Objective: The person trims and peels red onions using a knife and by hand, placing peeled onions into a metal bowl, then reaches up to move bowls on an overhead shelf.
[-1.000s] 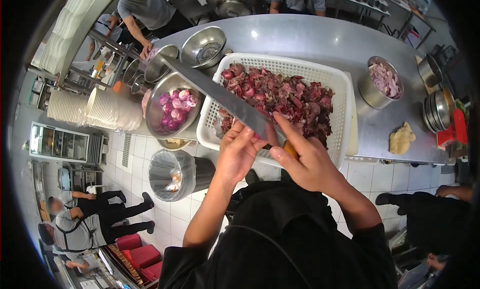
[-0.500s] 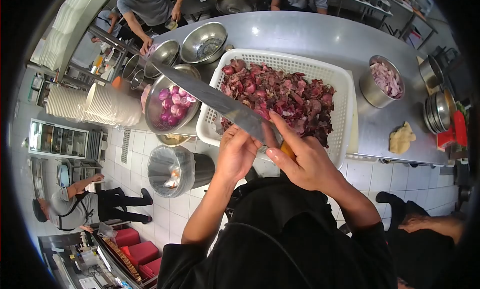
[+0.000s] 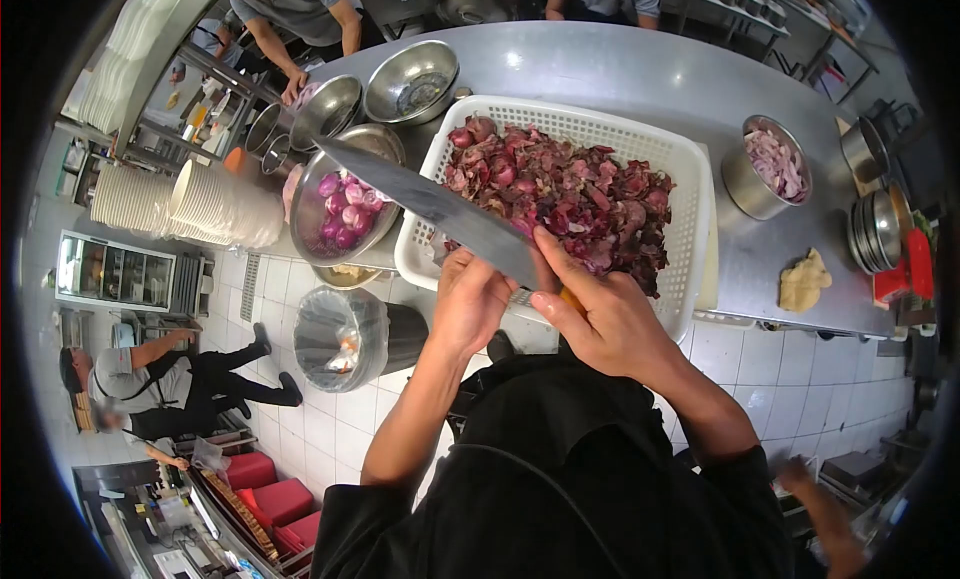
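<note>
Knife (image 3: 430, 204) is gripped in the right hand (image 3: 615, 324), the fingers wrapped about its orange handle and the index finger laid along the blade, which is aimed toward the far left. The left hand (image 3: 470, 299) is held by the blade's near side with its fingers curled; whether anything is pinched there cannot be told, as the fingertips are partly hidden. Both hands are held over the near edge of a white basket (image 3: 590, 122), which is filled with red onions and loose skins (image 3: 570, 199) and set on the metal tabletop (image 3: 600, 64). To the left, peeled onions (image 3: 347, 211) are gathered in a steel bowl (image 3: 308, 234). To the right, sliced onions (image 3: 772, 169) are held in a steel pot (image 3: 755, 194), and a pale cloth (image 3: 804, 282) is laid nearer. At the near left, a lined bin (image 3: 405, 334) is placed on the floor.
</note>
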Motion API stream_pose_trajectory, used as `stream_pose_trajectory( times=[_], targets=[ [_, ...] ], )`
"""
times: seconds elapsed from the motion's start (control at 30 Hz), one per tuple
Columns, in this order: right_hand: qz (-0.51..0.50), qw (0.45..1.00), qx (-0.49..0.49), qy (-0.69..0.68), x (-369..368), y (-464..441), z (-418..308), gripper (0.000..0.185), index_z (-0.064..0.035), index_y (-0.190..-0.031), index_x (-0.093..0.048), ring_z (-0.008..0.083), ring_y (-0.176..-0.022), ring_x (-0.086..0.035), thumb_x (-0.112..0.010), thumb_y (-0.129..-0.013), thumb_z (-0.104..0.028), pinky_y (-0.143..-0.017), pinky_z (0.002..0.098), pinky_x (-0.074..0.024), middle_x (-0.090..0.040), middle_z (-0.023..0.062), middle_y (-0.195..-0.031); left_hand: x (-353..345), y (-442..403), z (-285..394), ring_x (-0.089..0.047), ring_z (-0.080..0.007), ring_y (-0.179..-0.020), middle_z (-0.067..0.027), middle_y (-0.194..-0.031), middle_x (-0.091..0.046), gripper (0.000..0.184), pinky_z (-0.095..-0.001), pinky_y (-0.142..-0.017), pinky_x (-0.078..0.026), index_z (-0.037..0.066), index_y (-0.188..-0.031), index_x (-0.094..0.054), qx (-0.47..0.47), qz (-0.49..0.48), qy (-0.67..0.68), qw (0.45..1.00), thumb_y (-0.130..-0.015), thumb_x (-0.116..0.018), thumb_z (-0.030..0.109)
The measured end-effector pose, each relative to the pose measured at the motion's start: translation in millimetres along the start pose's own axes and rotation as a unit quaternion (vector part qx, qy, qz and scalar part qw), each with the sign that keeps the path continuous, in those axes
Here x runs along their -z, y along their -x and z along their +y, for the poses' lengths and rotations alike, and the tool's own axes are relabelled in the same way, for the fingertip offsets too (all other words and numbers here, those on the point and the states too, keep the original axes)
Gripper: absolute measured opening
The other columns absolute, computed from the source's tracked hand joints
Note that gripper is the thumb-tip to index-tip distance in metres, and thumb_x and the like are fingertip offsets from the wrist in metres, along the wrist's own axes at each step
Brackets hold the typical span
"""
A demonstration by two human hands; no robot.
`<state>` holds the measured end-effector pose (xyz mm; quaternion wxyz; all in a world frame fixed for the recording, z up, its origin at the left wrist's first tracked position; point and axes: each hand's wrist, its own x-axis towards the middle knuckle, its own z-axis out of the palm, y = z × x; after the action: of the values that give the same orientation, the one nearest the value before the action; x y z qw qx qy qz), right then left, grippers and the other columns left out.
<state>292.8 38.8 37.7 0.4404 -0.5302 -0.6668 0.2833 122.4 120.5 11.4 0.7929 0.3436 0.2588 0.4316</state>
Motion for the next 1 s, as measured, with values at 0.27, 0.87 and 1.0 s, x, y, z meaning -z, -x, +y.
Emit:
stream_pose_trajectory(
  times=[0.27,0.87,1.0],
  targets=[
    [-0.006,0.99,-0.092,-0.105,3.8,-5.2,18.8,0.056,-0.004,-0.144,-0.047,0.0236,-0.058,-0.064,-0.055,-0.099,-0.036,-0.057,0.0348,-0.0491,-0.064,0.0132,-0.07,17.9,-7.5,4.0,-0.065,-0.021,-0.096,-0.0131,-0.112,-0.068,0.031,-0.0348,-0.084,-0.052,-0.005,-0.12,-0.06,0.016,-0.038,-0.061,0.997,-0.096,-0.059,0.014],
    [-0.003,0.867,-0.405,-0.29,44.6,-7.2,33.4,0.063,-0.0072,-0.149,-0.043,0.0098,-0.049,-0.048,-0.052,-0.1,-0.046,-0.044,0.0265,-0.0402,-0.05,0.0008,-0.061,-4.3,-5.9,9.7,-0.066,-0.0229,-0.106,-0.0137,-0.115,-0.067,0.036,-0.043,-0.095,-0.053,-0.004,-0.13,-0.056,0.021,0.009,-0.044,0.999,-0.097,-0.055,0.009],
    [0.006,0.911,-0.341,-0.232,34.4,1.8,20.3,0.067,-0.0029,-0.148,-0.041,0.0141,-0.058,-0.058,-0.052,-0.099,-0.047,-0.053,0.0302,-0.0461,-0.059,0.0052,-0.069,-4.7,-3.4,0.8,-0.066,-0.018,-0.105,-0.0115,-0.114,-0.068,0.034,-0.0358,-0.093,-0.053,-0.004,-0.13,-0.057,-0.017,0.047,-0.134,0.99,-0.098,-0.055,0.008]
  ],
)
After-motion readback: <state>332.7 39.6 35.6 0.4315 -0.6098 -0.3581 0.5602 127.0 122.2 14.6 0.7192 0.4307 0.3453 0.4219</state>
